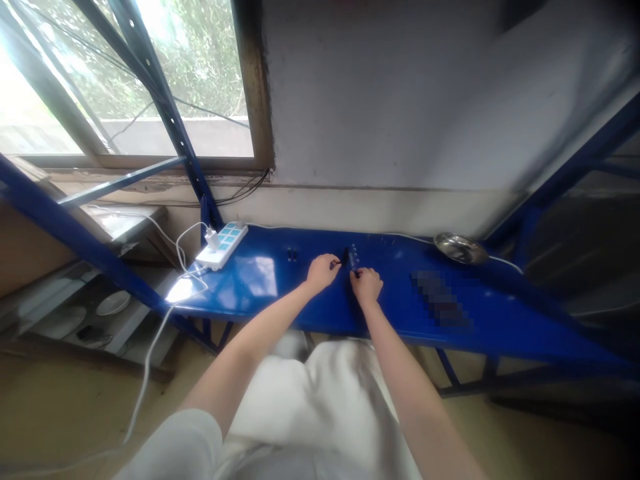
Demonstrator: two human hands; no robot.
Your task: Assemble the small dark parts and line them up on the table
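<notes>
Head view: a small dark part (345,255), its long axis roughly upright, is located just beyond and between the left hand (321,272) and right hand (366,285), about equally near both, on a blue steel shelf (390,313); the fingers are curled inward, any grip being indeterminable.

We see a blue metal shelf (390,313) below the window (165,80). On the far left part of it sits a white power strip (223,245), and at far right lies a steel dish (461,248). A white cable (147,373) hangs down toward the floor on the left, near a white plate (113,303)
</notes>
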